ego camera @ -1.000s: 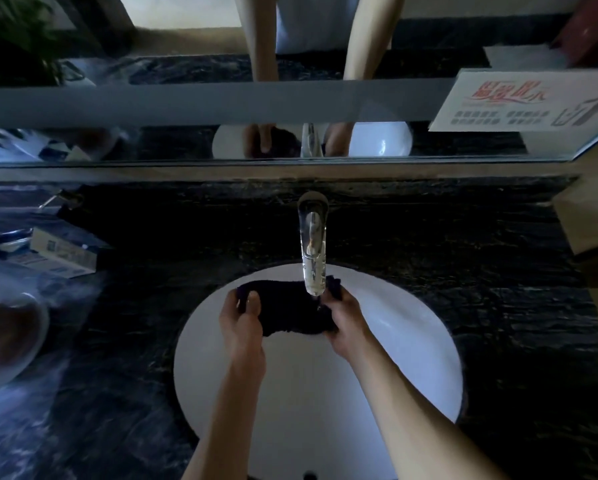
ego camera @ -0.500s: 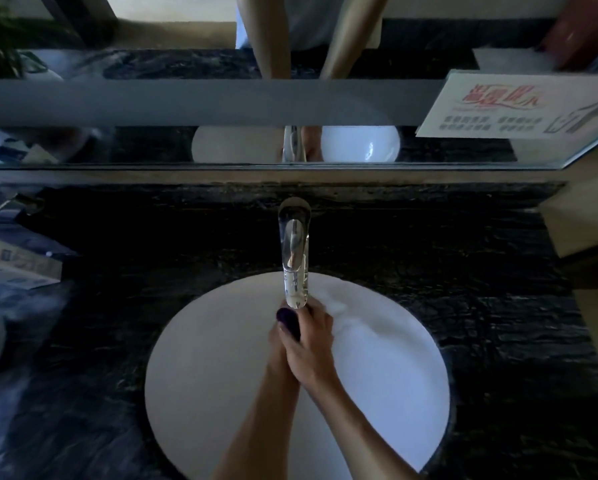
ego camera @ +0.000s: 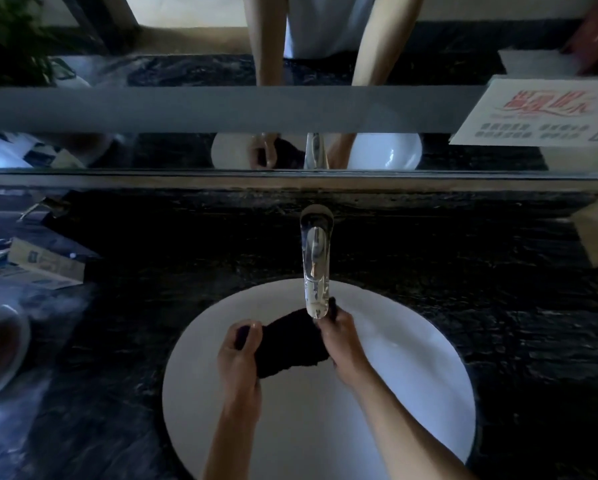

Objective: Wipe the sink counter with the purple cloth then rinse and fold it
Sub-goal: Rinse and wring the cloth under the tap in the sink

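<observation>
Left hand and right hand gripping opposite ends of cloth. Stretched between hands, under tap. Sink below.

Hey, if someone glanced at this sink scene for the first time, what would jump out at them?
First, the two hands over the white basin: the left hand and right hand each grip an end of the dark purple cloth stretched between them. Next, the chrome faucet just above the cloth, rising from the black marble counter.
</observation>
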`<move>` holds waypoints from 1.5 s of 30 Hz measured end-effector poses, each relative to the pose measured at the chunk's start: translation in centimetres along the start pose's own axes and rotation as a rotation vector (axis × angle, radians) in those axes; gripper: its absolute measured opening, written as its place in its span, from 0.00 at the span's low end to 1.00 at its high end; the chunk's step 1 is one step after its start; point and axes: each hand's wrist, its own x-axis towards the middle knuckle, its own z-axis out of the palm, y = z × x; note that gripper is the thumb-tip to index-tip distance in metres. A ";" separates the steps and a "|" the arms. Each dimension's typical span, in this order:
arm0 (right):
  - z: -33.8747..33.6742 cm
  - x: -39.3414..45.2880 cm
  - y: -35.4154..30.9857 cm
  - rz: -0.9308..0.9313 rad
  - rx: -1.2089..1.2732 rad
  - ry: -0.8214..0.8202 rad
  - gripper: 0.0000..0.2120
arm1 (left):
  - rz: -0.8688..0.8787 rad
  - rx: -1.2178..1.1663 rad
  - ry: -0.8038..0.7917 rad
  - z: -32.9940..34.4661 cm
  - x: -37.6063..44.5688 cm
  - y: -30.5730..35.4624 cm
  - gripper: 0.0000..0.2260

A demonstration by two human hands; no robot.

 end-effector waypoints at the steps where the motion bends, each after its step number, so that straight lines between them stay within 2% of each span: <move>1: -0.3 -0.1 0.2 0.055 0.078 0.004 0.12 | 0.039 -0.003 0.003 -0.7 0.2 0.3 0.05; 3: -0.7 -0.5 0.3 0.137 0.218 0.021 0.15 | 0.026 -0.022 -0.014 -1.3 1.0 0.7 0.09; 8: -3.5 -1.5 -0.6 0.171 0.394 0.079 0.15 | -0.131 0.000 -0.124 0.1 1.4 0.0 0.09; 14: -7.9 -3.3 -1.5 0.135 0.497 0.133 0.15 | -0.208 0.039 -0.226 4.3 1.1 -1.0 0.09; 17: -9.6 -4.2 -1.7 0.106 0.528 0.104 0.13 | -0.237 0.058 -0.258 5.8 0.6 -1.2 0.07; 21: -10.5 -4.8 -1.9 0.118 0.521 0.083 0.14 | -0.258 0.086 -0.302 6.4 0.3 -1.3 0.10; 27: -7.4 -3.4 -1.1 0.163 0.588 0.088 0.11 | -0.137 0.141 -0.224 4.2 0.6 -0.1 0.10; 31: -3.7 -2.2 -1.0 0.204 0.607 0.040 0.11 | -0.046 0.154 -0.177 1.2 0.9 1.5 0.09; 33: -1.9 -1.7 -1.3 0.238 0.599 -0.006 0.08 | -0.020 0.133 -0.115 -0.2 0.9 2.3 0.08; 35: -0.3 -1.2 -1.7 0.276 0.591 -0.057 0.10 | -0.003 0.085 -0.042 -1.4 1.2 2.9 0.09; 40: 0.3 -1.4 -2.3 0.291 0.587 -0.120 0.14 | -0.073 -0.017 0.031 -2.2 1.4 2.3 0.10; 45: -3.0 -1.9 -1.4 0.224 0.635 -0.031 0.12 | -0.182 -0.028 -0.039 0.7 1.1 0.5 0.11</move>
